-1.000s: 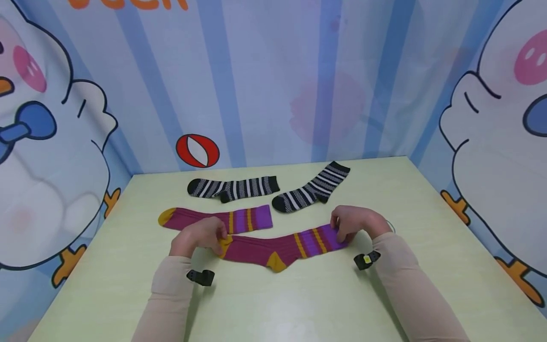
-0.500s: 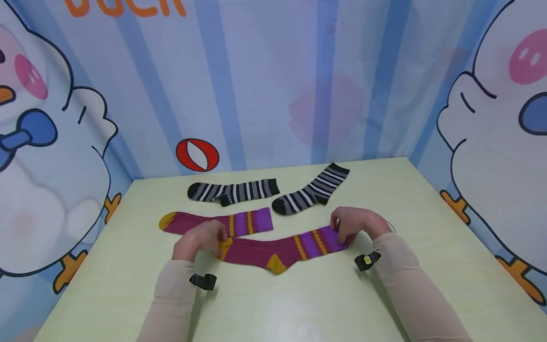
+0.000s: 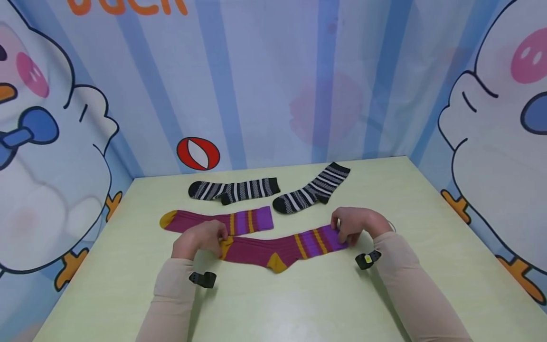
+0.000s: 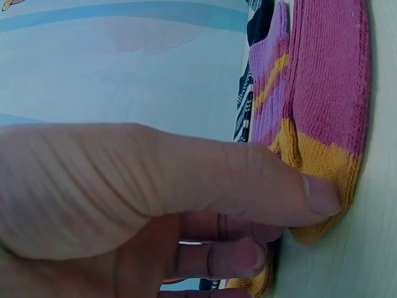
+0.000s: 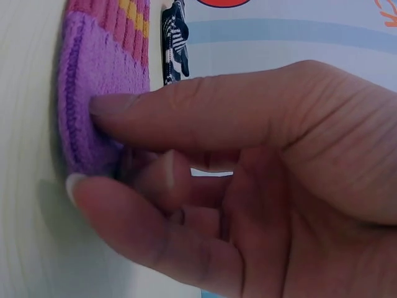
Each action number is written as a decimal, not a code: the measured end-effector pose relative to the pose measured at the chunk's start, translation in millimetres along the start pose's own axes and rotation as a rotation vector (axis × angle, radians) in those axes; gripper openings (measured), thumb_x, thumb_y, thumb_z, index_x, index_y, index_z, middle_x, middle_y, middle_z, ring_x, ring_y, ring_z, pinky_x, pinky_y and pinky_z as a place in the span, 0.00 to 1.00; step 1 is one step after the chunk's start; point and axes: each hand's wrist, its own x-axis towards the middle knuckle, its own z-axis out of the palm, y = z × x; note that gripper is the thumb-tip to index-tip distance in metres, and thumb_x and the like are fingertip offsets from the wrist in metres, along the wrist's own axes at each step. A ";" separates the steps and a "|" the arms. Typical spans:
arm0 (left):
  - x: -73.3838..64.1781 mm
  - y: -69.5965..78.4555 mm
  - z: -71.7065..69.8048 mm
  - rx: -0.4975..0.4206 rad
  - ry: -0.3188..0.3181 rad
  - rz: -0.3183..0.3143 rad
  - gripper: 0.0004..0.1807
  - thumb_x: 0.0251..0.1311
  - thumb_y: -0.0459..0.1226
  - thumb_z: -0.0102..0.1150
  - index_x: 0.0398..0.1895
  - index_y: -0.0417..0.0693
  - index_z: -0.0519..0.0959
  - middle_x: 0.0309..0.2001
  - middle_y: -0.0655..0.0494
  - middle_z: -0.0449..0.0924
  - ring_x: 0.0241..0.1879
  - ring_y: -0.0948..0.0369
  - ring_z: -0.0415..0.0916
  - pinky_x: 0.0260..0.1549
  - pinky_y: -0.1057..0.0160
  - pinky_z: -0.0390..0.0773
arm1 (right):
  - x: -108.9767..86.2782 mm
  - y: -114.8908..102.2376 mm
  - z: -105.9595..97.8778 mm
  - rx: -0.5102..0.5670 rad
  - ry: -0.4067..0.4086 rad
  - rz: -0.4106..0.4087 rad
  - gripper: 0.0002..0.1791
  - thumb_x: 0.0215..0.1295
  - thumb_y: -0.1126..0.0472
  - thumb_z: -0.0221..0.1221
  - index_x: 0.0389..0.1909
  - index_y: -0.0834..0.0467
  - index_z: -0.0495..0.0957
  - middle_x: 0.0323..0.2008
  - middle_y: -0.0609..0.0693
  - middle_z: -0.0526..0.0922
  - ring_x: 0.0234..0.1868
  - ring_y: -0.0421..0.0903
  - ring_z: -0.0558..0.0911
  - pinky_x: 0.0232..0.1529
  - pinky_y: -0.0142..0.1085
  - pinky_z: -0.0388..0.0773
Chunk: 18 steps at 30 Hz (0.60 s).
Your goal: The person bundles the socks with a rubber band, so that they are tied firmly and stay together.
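A maroon sock [image 3: 256,249] with a mustard toe and heel and a purple striped cuff lies stretched flat across the table. At its toe, my left hand [image 3: 202,237] pinches the sock; in the left wrist view the thumb [image 4: 248,183] lies on the mustard knit, with the other fingers curled behind. My right hand [image 3: 354,223] pinches the purple cuff [image 5: 93,81] at the other end, thumb on top and index finger by the edge. Just behind lies the matching maroon sock [image 3: 201,219], partly hidden by my left hand.
Farther back on the pale table [image 3: 299,304] lie two black-and-white striped socks, a level one [image 3: 243,190] on the left and a slanted one [image 3: 314,190] on the right. A printed cloth backdrop [image 3: 273,85] rises behind the table and along both sides.
The head view shifts slightly. Both hands stay at the two ends of the front maroon sock, and the socks keep their places.
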 end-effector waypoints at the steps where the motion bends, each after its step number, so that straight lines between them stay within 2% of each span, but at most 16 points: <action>1: 0.3 0.1 0.1 0.004 0.001 -0.001 0.18 0.46 0.29 0.76 0.38 0.47 0.79 0.38 0.53 0.76 0.41 0.54 0.70 0.42 0.55 0.70 | 0.3 0.2 0.0 0.003 -0.002 0.003 0.18 0.55 0.72 0.67 0.45 0.63 0.73 0.40 0.57 0.78 0.26 0.47 0.81 0.30 0.39 0.82; 9: 1.3 -0.7 -0.9 0.009 0.002 -0.002 0.18 0.46 0.30 0.77 0.39 0.47 0.79 0.38 0.53 0.76 0.41 0.54 0.70 0.41 0.55 0.70 | -0.5 -0.8 -0.2 -0.002 -0.003 0.006 0.18 0.55 0.72 0.66 0.45 0.62 0.73 0.37 0.57 0.78 0.26 0.47 0.80 0.30 0.39 0.82; 14: -2.8 -4.6 -4.2 -0.005 0.018 0.013 0.18 0.46 0.32 0.77 0.37 0.47 0.78 0.36 0.53 0.75 0.39 0.55 0.70 0.38 0.56 0.70 | -2.5 -3.3 -1.7 -0.111 0.004 -0.039 0.14 0.60 0.65 0.66 0.45 0.61 0.75 0.32 0.54 0.77 0.23 0.44 0.74 0.28 0.39 0.80; 18: -7.8 -7.5 -5.0 -0.018 0.059 0.016 0.14 0.51 0.35 0.75 0.36 0.47 0.77 0.34 0.53 0.76 0.37 0.55 0.71 0.37 0.57 0.71 | -3.4 -7.3 -0.1 -0.176 0.048 -0.086 0.13 0.65 0.59 0.65 0.46 0.60 0.77 0.35 0.52 0.77 0.23 0.44 0.73 0.26 0.40 0.80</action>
